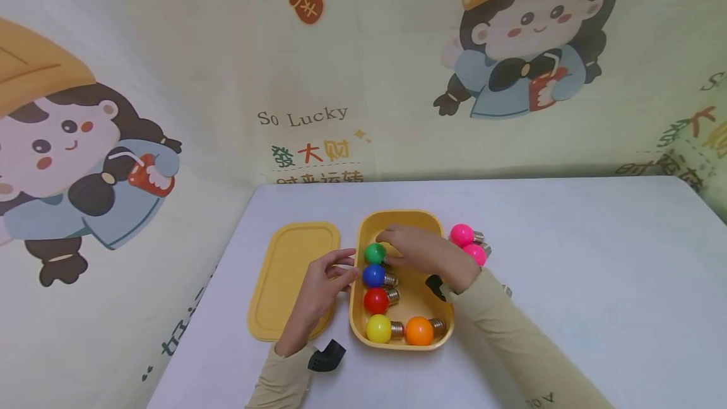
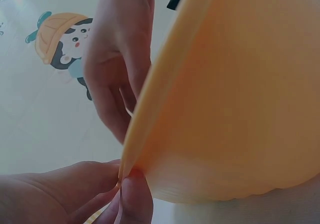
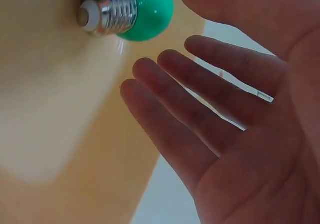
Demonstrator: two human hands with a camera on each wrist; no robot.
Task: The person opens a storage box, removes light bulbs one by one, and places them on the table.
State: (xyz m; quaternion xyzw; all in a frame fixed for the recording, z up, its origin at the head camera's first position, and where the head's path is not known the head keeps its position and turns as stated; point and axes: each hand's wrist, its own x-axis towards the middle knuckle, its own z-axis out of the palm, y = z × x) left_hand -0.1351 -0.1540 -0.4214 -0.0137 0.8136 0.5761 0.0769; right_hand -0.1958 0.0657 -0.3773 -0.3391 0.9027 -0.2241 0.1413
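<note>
A yellow plastic box stands on the table, with several colored light bulbs inside. Along its left wall lie a green bulb, a blue bulb, a red bulb and a yellow bulb. An orange bulb sits at the front right corner. My left hand is at the left rim, its fingertips pinching the box's edge in the left wrist view. Over the box's far part is my right hand; its fingers spread, holding nothing, beside the green bulb.
A flat yellow lid lies left of the box. Right of it are two pink bulbs, and a metal bulb base shows past the right sleeve. A printed cloth hangs behind the white table.
</note>
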